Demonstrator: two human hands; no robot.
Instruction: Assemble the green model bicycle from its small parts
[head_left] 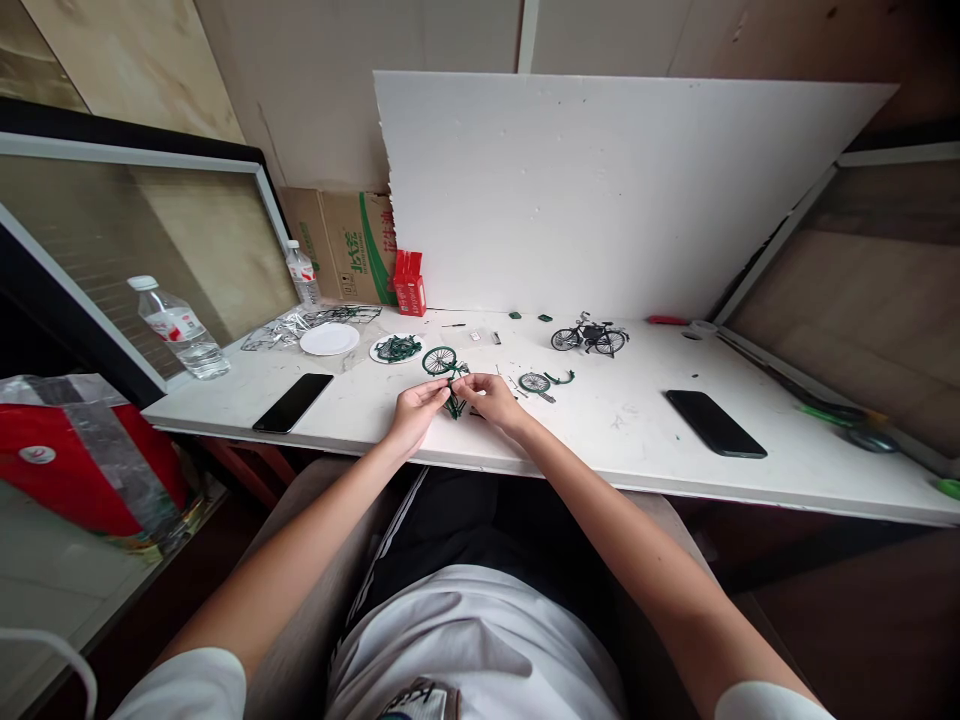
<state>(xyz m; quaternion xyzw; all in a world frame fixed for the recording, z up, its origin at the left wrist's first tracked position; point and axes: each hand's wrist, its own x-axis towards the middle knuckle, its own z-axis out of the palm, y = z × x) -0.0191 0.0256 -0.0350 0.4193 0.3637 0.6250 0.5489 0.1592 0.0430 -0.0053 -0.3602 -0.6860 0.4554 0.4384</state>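
Between both hands, just above the white table [600,430], is a partly built green model bicycle [440,360] with one spoked wheel pointing away from me. My left hand [418,408] pinches its frame from the left. From the right, my right hand [491,395] closes its fingertips on the same frame; any small part between them is hidden. To the right lie a loose spoked wheel [535,382] and a curved green mudguard-like piece [561,378]. Farther back stands a complete black model bicycle [589,336]. A white plate of green parts [397,348] sits to the left.
Black phones lie at left [293,403] and right [716,424]. Behind are a white plate [330,339], clear part frames [289,328], a red box [410,283] and a carton [345,245]. A water bottle [180,328] stands at the left edge. A white board [630,190] leans at the back.
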